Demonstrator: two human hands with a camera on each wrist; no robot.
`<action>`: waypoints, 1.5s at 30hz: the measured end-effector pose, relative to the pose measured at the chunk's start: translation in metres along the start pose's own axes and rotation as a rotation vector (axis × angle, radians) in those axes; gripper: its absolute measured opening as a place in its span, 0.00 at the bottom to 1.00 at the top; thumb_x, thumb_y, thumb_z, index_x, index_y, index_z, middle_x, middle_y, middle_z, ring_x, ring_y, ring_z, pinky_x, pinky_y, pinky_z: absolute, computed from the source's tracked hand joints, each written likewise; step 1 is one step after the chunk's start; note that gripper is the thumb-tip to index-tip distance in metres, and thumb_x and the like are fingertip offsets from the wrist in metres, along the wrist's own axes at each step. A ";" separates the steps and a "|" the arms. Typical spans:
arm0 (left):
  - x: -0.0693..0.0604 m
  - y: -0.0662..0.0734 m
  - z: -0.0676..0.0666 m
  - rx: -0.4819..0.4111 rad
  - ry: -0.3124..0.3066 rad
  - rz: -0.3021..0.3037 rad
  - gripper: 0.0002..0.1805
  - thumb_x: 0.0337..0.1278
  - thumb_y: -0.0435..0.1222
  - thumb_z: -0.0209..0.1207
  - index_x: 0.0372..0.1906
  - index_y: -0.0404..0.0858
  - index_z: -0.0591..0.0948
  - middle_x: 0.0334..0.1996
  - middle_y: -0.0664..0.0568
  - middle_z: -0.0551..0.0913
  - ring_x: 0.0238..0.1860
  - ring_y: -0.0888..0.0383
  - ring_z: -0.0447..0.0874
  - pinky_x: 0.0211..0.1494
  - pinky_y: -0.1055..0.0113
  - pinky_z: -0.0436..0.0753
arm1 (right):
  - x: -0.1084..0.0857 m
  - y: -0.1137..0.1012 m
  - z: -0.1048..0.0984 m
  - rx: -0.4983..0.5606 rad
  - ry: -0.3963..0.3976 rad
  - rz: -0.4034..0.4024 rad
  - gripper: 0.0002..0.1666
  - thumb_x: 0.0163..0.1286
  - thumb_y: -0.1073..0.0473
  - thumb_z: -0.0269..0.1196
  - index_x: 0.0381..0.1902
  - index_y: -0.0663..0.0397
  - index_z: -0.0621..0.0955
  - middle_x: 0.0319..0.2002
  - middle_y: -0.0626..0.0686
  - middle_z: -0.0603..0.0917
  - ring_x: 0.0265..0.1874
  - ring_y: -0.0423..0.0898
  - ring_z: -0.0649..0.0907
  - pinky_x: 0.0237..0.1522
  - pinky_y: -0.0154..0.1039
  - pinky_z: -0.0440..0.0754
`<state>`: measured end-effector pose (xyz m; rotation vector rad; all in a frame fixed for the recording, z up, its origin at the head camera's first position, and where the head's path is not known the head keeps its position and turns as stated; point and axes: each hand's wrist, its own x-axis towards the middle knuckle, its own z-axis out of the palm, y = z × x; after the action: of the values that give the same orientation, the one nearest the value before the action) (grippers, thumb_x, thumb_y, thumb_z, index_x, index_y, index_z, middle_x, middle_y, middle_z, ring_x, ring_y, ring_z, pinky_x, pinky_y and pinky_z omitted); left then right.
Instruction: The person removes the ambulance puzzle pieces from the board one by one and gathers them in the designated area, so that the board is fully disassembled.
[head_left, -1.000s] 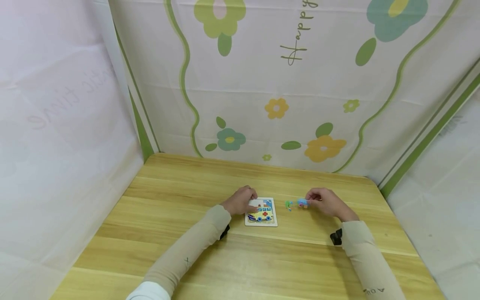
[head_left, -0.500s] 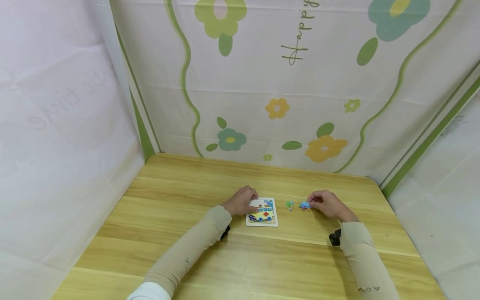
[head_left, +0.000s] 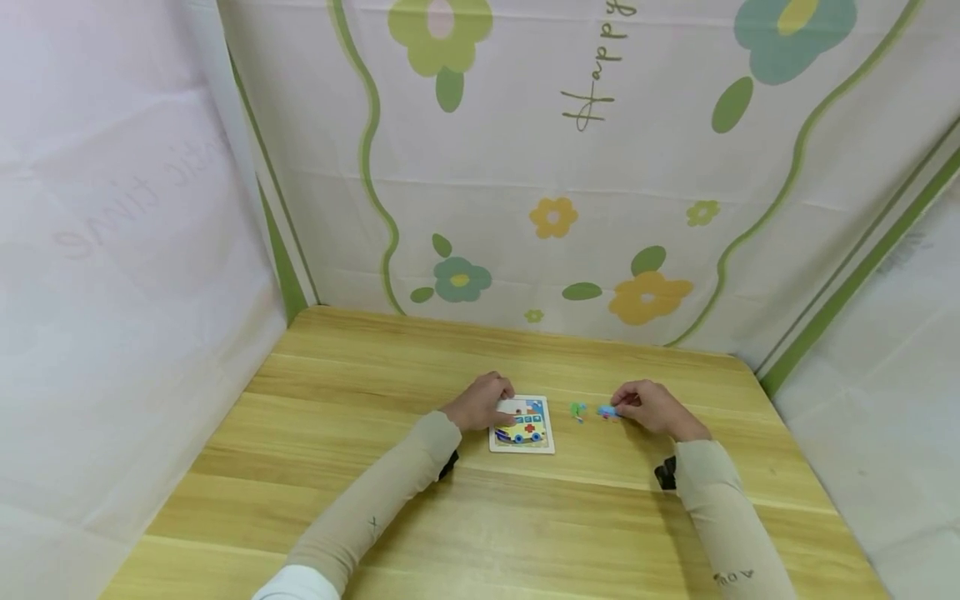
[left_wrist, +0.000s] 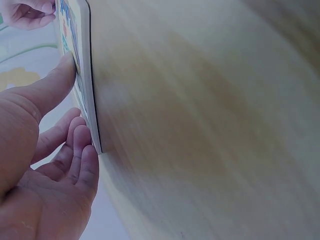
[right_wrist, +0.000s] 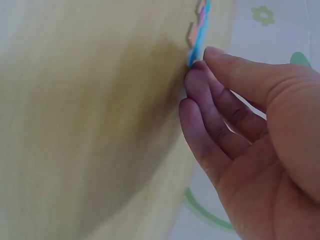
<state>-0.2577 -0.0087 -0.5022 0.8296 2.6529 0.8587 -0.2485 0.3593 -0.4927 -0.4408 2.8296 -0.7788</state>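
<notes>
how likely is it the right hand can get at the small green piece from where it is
Probably yes: the green piece lies uncovered on the table, though the blue piece at the right hand sits between them, so reaching over or around may be needed.

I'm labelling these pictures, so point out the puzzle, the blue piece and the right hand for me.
Puzzle [head_left: 528, 428], head view: middle of its picture.
Blue piece [head_left: 605, 410], head view: its blue surface.
Right hand [head_left: 657, 407], head view: back of the hand.
</notes>
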 end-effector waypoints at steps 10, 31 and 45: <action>0.000 0.001 -0.001 0.001 -0.001 0.001 0.23 0.64 0.39 0.73 0.58 0.31 0.82 0.50 0.46 0.80 0.48 0.57 0.75 0.60 0.62 0.80 | 0.011 -0.033 -0.005 0.008 -0.080 -0.038 0.10 0.72 0.64 0.70 0.49 0.63 0.86 0.41 0.52 0.88 0.40 0.43 0.85 0.45 0.40 0.85; 0.003 0.000 -0.001 0.011 -0.007 -0.006 0.23 0.65 0.40 0.73 0.57 0.31 0.82 0.49 0.47 0.79 0.47 0.57 0.74 0.58 0.63 0.78 | 0.053 -0.116 0.035 -0.040 -0.173 -0.224 0.09 0.69 0.71 0.70 0.46 0.66 0.87 0.40 0.56 0.90 0.35 0.40 0.83 0.41 0.37 0.85; 0.002 0.000 -0.003 0.020 -0.013 -0.008 0.24 0.65 0.41 0.73 0.57 0.31 0.82 0.49 0.47 0.79 0.48 0.57 0.74 0.59 0.62 0.79 | 0.058 -0.118 0.044 -0.110 -0.175 -0.226 0.06 0.69 0.70 0.71 0.44 0.62 0.88 0.41 0.57 0.90 0.35 0.40 0.81 0.41 0.38 0.84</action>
<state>-0.2602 -0.0087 -0.5002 0.8257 2.6560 0.8241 -0.2650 0.2229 -0.4735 -0.8147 2.6972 -0.5900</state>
